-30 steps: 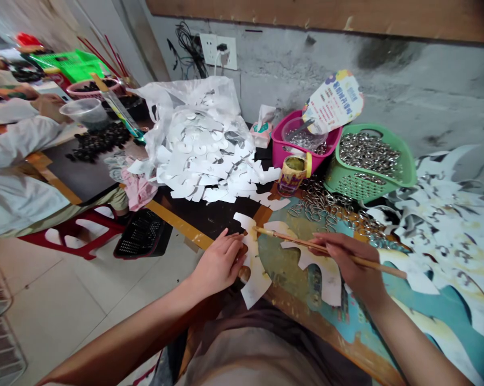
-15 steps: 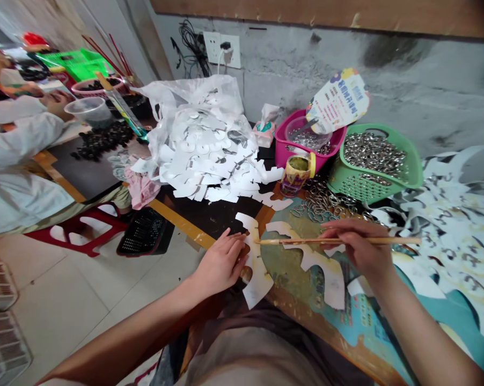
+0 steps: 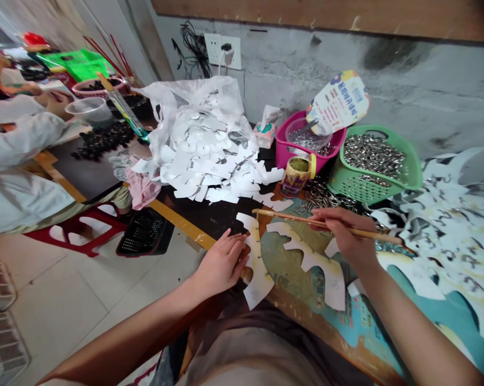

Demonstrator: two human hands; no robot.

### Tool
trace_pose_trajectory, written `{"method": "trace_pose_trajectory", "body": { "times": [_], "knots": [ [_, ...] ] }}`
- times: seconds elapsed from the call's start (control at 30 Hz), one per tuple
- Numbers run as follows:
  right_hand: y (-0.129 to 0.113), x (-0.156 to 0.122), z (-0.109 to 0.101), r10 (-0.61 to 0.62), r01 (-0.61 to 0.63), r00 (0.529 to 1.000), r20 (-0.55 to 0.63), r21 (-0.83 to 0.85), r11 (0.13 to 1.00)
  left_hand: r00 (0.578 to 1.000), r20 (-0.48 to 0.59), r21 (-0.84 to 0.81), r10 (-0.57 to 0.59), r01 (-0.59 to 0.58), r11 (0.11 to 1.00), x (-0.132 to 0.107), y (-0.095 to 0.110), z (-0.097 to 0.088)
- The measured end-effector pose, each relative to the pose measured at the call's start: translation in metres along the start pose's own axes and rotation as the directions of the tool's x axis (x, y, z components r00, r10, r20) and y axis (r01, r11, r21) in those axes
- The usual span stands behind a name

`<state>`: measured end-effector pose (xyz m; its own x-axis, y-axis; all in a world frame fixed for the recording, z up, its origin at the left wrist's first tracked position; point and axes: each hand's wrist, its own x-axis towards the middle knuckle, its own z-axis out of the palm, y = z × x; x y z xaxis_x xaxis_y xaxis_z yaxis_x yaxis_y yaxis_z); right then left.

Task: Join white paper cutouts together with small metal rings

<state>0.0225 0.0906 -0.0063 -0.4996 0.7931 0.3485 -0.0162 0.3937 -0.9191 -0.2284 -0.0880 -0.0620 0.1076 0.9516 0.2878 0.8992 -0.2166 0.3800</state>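
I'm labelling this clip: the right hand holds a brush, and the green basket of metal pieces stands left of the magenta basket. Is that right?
Not quite: the head view shows the green basket of metal pieces standing right of the magenta basket. The right hand does hold a brush.

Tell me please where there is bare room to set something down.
Bare room shows on the dark tabletop between the white paper heap and left hand, and on the stained mat between two paper pieces. Around the cup, pink basket, green basket and metal rings it is crowded.
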Motion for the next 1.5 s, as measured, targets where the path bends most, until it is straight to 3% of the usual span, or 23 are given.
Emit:
{"method": "trace_pose_trajectory", "body": {
  "times": [0.17, 0.3, 0.47, 0.73, 0.83, 0.93, 1.03, 1.1, 1.17, 1.23, 1.3, 1.37, 1.43, 1.5],
  "knots": [
    [-0.001, -0.003, -0.002, -0.011, 0.015, 0.997, 0.08, -0.038, 0.999, 1.0, 0.0, -0.002, 0.008, -0.008, 1.0, 0.0, 0.0, 0.001],
    [-0.01, -0.005, 0.002, -0.095, 0.083, 0.988, -0.12, -0.103, 0.991, 1.0, 0.004, -0.002, 0.001, -0.001, 1.0, -0.001, -0.001, 0.002],
    [-0.03, -0.002, 0.001, -0.184, 0.144, 0.93, -0.317, -0.144, 0.979, 1.0, -0.015, -0.01, 0.022, -0.022, 1.0, 0.0, -0.006, 0.001],
    [-0.031, 0.019, -0.007, -0.293, 0.22, 0.886, -0.359, -0.23, 0.948, 0.995, -0.097, -0.027, 0.014, -0.017, 0.999, 0.016, -0.014, -0.006],
    [-0.031, 0.017, -0.009, -0.293, 0.218, 0.885, -0.36, -0.236, 0.947, 0.976, -0.205, 0.078, -0.068, 0.086, 0.993, 0.022, -0.03, -0.01],
    [-0.036, 0.006, -0.01, -0.281, 0.195, 0.887, -0.367, -0.255, 0.947, 0.87, -0.42, 0.133, -0.257, 0.339, 0.931, 0.025, -0.07, -0.032],
    [-0.04, -0.006, -0.008, -0.263, 0.205, 0.908, -0.327, -0.201, 0.958, 0.649, -0.632, 0.089, -0.424, 0.604, 0.792, 0.02, -0.123, -0.069],
    [-0.043, -0.012, -0.003, -0.252, 0.212, 0.928, -0.274, -0.166, 0.963, 0.5, -0.71, 0.023, -0.496, 0.72, 0.694, 0.015, -0.156, -0.095],
    [-0.045, -0.014, 0.005, -0.255, 0.227, 0.941, -0.221, -0.144, 0.963, 0.406, -0.731, -0.04, -0.549, 0.777, 0.628, 0.012, -0.182, -0.117],
    [-0.047, -0.015, 0.014, -0.268, 0.252, 0.948, -0.17, -0.113, 0.961, 0.388, -0.704, -0.078, -0.595, 0.79, 0.608, 0.013, -0.201, -0.135],
    [-0.048, -0.013, 0.02, -0.267, 0.257, 0.953, -0.141, -0.086, 0.962, 0.41, -0.646, -0.109, -0.644, 0.786, 0.609, 0.018, -0.215, -0.148],
    [-0.049, -0.012, 0.024, -0.256, 0.25, 0.956, -0.141, -0.06, 0.966, 0.4, -0.601, -0.156, -0.692, 0.791, 0.592, 0.024, -0.224, -0.157],
    [-0.049, -0.013, 0.023, -0.241, 0.239, 0.957, -0.16, -0.032, 0.97, 0.333, -0.607, -0.224, -0.721, 0.799, 0.558, 0.026, -0.229, -0.163],
    [-0.048, -0.016, 0.019, -0.229, 0.228, 0.959, -0.166, -0.025, 0.973, 0.228, -0.66, -0.304, -0.716, 0.791, 0.532, 0.022, -0.227, -0.167]
  ]
}}
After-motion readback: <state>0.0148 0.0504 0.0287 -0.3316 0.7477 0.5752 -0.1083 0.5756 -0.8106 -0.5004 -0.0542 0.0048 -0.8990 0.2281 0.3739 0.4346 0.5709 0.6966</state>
